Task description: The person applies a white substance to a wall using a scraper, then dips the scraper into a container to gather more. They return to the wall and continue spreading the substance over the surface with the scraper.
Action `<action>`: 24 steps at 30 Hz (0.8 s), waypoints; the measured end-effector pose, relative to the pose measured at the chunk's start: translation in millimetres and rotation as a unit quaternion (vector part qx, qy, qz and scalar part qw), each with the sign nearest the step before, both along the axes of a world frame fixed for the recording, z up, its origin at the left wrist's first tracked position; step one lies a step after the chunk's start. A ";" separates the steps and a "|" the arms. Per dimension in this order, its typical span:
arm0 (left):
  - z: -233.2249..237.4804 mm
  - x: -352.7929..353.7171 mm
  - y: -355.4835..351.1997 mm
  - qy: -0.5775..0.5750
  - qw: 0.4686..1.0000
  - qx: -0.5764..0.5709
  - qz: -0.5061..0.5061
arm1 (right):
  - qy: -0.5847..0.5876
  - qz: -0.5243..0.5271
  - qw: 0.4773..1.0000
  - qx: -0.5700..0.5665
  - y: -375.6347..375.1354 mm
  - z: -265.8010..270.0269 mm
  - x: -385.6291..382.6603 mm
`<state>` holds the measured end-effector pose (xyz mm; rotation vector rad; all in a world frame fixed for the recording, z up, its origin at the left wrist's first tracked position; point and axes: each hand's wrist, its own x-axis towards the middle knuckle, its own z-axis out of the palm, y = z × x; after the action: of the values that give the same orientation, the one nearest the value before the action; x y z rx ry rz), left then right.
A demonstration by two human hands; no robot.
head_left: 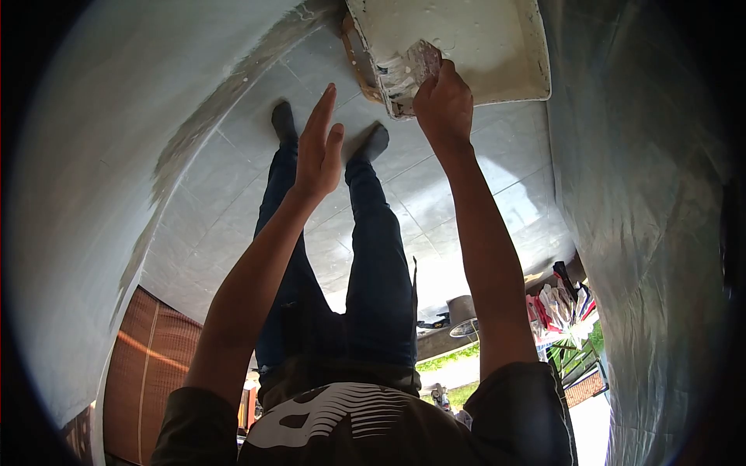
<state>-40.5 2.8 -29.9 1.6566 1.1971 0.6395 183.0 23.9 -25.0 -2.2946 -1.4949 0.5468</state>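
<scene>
My right hand (445, 105) is closed around a flat, wide paintbrush (416, 68) smeared with whitish paint. The brush is over the near left corner of a paint-crusted rectangular tray (546, 58), and whether its bristles touch the tray is hard to see. Pale paint coats the tray's inside. Empty, my left hand (320, 155) is held up left of the tray with its fingers stretched out together and the thumb apart. It touches nothing.
A pale wall (140, 116) with a rough grey band along its lower edge curves along the left. Clear plastic sheeting (637, 194) hangs on the right. My feet stand on a grey tiled floor (233, 171). Behind me are a fan (464, 326) and a pile of bags (563, 303).
</scene>
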 end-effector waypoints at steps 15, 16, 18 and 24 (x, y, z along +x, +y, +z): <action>-0.7 2.0 1.7 0.013 1.000 0.001 -0.002 | 0.030 -0.123 0.989 0.076 -21.5 -9.5 31.1; -0.1 1.3 1.1 0.016 1.000 0.000 -0.002 | 0.074 -0.111 0.989 0.068 -21.8 -4.2 25.7; -1.6 4.2 0.5 0.001 1.000 -0.011 0.005 | 0.116 -0.098 0.987 0.060 -20.6 -3.4 16.1; -2.2 8.2 1.7 0.010 1.000 -0.004 -0.002 | 0.100 -0.021 0.994 0.044 -1.7 -23.3 -3.6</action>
<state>-32.3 4.5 -32.1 1.6618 1.2094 0.6150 179.4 22.1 -48.3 -2.1301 -1.3459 0.6622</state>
